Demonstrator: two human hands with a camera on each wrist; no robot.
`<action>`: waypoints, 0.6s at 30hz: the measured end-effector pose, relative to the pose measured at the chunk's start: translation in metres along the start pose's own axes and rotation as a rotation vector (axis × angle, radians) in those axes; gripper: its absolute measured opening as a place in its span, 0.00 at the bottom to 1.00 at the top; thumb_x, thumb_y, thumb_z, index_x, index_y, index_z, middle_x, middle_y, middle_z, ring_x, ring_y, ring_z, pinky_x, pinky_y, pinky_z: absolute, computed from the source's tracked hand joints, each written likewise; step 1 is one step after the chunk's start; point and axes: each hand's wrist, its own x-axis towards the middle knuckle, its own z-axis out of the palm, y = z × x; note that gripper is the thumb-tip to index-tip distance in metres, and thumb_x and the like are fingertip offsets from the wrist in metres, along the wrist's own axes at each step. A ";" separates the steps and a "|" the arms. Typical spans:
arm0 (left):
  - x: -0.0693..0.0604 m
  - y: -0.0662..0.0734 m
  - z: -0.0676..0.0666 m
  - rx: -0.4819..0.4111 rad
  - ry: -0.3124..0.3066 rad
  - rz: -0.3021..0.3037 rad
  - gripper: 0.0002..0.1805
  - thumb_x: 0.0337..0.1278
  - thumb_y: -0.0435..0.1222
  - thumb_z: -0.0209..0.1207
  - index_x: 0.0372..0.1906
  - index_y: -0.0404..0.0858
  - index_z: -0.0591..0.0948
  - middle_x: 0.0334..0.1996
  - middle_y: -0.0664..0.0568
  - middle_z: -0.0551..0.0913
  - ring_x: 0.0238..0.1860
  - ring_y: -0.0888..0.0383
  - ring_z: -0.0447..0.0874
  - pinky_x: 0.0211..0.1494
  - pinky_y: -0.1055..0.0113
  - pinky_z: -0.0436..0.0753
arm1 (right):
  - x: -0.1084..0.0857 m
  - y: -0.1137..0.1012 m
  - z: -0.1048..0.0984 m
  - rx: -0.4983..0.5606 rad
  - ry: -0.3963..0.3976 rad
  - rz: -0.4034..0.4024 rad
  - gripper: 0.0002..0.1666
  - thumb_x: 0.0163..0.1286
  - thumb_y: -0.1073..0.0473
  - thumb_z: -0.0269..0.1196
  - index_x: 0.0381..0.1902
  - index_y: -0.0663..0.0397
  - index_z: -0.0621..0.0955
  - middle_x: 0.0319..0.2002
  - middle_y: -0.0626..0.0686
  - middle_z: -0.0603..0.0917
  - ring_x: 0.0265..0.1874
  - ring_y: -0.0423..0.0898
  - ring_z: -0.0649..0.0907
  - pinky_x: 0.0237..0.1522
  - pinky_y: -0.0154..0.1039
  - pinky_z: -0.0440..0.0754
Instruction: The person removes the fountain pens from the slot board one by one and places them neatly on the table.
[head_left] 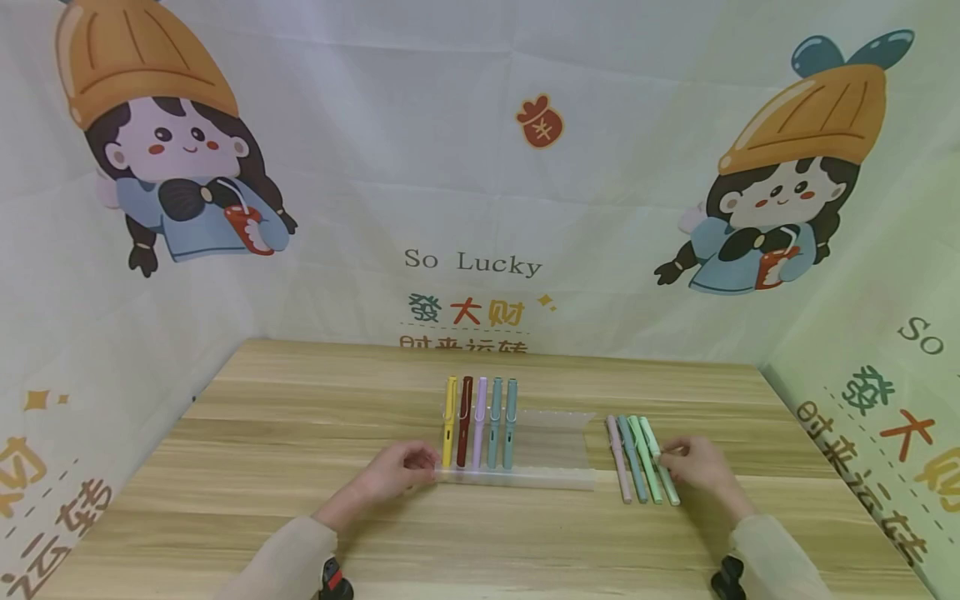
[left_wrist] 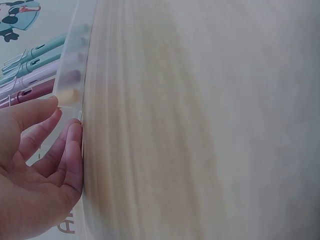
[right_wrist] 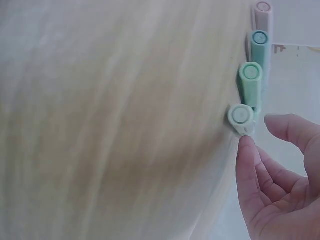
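A clear sleeve [head_left: 555, 442] on the table bears a yellow pen [head_left: 448, 425], a dark red pen [head_left: 464, 425], a lilac pen [head_left: 480, 425] and two teal pens [head_left: 496, 425]. At its lower left corner is my left hand [head_left: 401, 471]; in the left wrist view that hand [left_wrist: 40, 170] has thumb and fingers bent beside the yellow pen's end [left_wrist: 67, 97]. To the right lie pink, blue-teal, green [head_left: 649, 462] and pale mint pens [head_left: 662, 467]. My right hand [head_left: 697, 462] touches the pale mint pen [right_wrist: 241, 115], thumb and fingers apart in the right wrist view [right_wrist: 282, 175].
The wooden table [head_left: 525, 542] reaches back to a printed cloth [head_left: 337, 167], which also hangs at both sides. Dark devices are strapped at both wrists [head_left: 335, 581], near the front of the table.
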 end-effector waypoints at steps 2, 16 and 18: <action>0.000 0.001 0.000 -0.003 0.001 -0.003 0.10 0.49 0.30 0.59 0.38 0.31 0.76 0.30 0.50 0.77 0.33 0.54 0.74 0.29 0.67 0.76 | -0.001 -0.003 -0.001 0.036 0.004 0.008 0.18 0.60 0.64 0.56 0.42 0.76 0.73 0.24 0.54 0.78 0.21 0.46 0.78 0.24 0.38 0.77; 0.001 0.000 0.000 0.007 0.004 0.000 0.10 0.49 0.30 0.59 0.39 0.31 0.76 0.31 0.50 0.77 0.34 0.54 0.74 0.30 0.67 0.76 | -0.003 -0.034 0.018 0.152 0.038 -0.108 0.16 0.59 0.66 0.58 0.42 0.74 0.74 0.24 0.55 0.77 0.23 0.49 0.79 0.26 0.39 0.78; 0.001 0.000 0.000 0.009 0.005 0.001 0.10 0.49 0.30 0.59 0.39 0.31 0.76 0.31 0.50 0.77 0.34 0.54 0.74 0.31 0.68 0.76 | -0.003 -0.038 0.024 0.164 0.040 -0.116 0.15 0.59 0.66 0.58 0.42 0.73 0.75 0.23 0.54 0.77 0.23 0.49 0.79 0.25 0.39 0.78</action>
